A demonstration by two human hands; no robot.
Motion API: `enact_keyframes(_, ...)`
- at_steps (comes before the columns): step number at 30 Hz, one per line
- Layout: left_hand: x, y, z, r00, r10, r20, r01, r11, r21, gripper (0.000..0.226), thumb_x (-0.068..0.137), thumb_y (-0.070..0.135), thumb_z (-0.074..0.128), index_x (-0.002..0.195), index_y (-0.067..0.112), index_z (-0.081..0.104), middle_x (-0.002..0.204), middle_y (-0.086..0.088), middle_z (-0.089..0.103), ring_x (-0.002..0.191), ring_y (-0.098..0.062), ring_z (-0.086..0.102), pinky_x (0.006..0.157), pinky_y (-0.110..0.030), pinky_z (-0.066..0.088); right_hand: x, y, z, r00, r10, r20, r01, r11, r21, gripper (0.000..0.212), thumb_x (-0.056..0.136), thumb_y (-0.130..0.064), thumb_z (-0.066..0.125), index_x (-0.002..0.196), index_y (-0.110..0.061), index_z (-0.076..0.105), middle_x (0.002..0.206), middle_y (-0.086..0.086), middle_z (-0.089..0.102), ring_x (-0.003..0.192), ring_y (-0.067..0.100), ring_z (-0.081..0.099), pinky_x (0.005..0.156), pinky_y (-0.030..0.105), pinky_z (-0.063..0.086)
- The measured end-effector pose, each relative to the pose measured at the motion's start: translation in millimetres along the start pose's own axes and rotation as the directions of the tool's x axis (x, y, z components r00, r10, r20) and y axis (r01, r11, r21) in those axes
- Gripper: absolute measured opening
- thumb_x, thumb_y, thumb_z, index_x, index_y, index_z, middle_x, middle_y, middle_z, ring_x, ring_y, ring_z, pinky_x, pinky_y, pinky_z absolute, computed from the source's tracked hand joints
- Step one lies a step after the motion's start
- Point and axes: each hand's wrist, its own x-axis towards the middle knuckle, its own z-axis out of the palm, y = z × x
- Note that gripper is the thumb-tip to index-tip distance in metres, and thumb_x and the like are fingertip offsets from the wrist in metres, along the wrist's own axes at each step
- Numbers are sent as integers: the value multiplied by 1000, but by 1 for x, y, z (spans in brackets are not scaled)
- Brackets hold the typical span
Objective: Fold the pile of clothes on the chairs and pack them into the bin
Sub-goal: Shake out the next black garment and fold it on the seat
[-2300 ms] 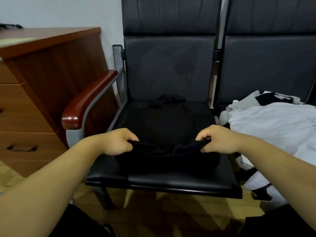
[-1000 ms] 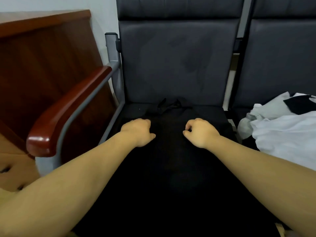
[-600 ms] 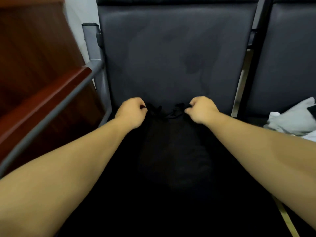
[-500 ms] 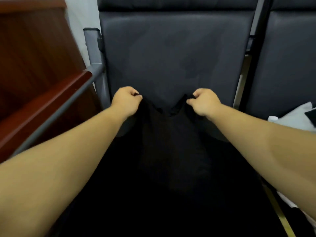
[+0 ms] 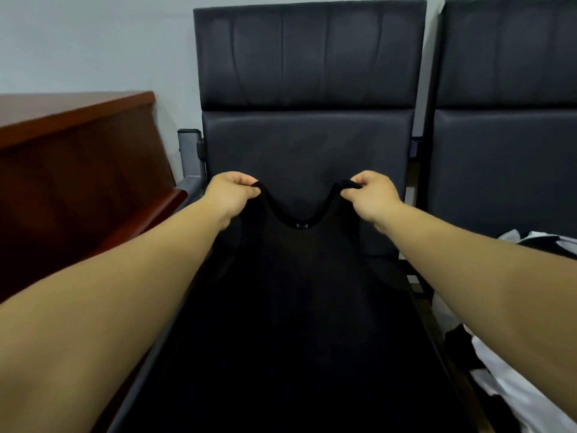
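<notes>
Garment: we see a black sleeveless fabric top (image 5: 299, 276) held up before the seat back. Its scooped neckline sags between two straps.
Left hand: the left hand (image 5: 232, 193) pinches one strap with curled fingers and thumb.
Right hand: the right hand (image 5: 371, 195) pinches the other strap, level with the left.
Key relation: the top's long axis runs from the hands down and back toward us. Both hands are equally near its upper end, and the hem is lost in shadow.
Next move: we judge it needs laying flat on the seat for folding.
Chair: a black padded leather chair (image 5: 309, 73) stands directly behind.
Right: a matching second chair (image 5: 505, 151) carries a white-and-black heap of clothes (image 5: 515, 395).
Left: a reddish-brown wooden desk (image 5: 78, 170).
Bin: not in view.
</notes>
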Motion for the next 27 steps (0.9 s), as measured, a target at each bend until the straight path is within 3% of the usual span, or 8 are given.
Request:
enact_keyframes(3, -32, 3, -14, 996, 83, 21, -84, 995, 47, 11, 91, 7, 74, 90, 17, 75, 85, 0, 75, 77, -12, 71, 59, -18, 52, -28, -4, -17, 999, -52, 8, 53, 999, -4, 6, 92, -20, 74, 94, -17, 69, 94, -1, 70, 86, 16, 66, 70, 29, 54)
enact_keyframes(6, -73, -3, -30, 990, 131, 52, -135, 986, 94, 17, 88, 4, 75, 82, 20, 73, 74, 5, 73, 66, -5, 68, 60, -16, 51, -67, -4, -33, 994, -100, 43, 102, 994, -47, 7, 91, -21, 74, 90, -19, 68, 94, -5, 71, 88, 11, 66, 74, 29, 52)
enact_keyframes(12, -169, -31, -57, 980, 118, 160, -135, 986, 96, 21, 87, -5, 72, 80, 15, 69, 63, 6, 63, 61, -7, 58, 61, -17, 47, -159, 7, -63, 979, -135, 151, 153, 982, -114, 11, 88, -23, 76, 84, -21, 67, 86, -5, 72, 79, 13, 66, 69, 31, 50)
enact_keyframes(17, -233, -65, -72, 955, 65, 289, -138, 961, 240, 20, 84, -6, 74, 80, 14, 70, 70, 0, 67, 66, -13, 61, 65, -27, 48, -224, 31, -71, 943, -141, 300, 208, 957, -202, 15, 81, -18, 76, 77, -23, 63, 69, -6, 65, 61, 12, 58, 63, 31, 48)
enact_keyframes(23, -278, -98, -74, 877, -69, 475, -175, 876, 449, 18, 78, 2, 76, 81, 20, 73, 68, 5, 67, 65, -10, 60, 66, -27, 49, -272, 59, -74, 787, -34, 616, 302, 892, -336, 19, 77, -13, 72, 71, -21, 55, 60, -12, 53, 56, 7, 46, 59, 27, 43)
enact_keyframes(27, -291, -116, -68, 811, -161, 562, -200, 826, 526, 19, 76, 4, 75, 82, 22, 72, 71, 6, 66, 65, -10, 60, 66, -27, 49, -289, 76, -71, 667, 88, 740, 323, 860, -394, 20, 76, -14, 72, 71, -24, 55, 57, -13, 52, 55, 6, 45, 58, 26, 41)
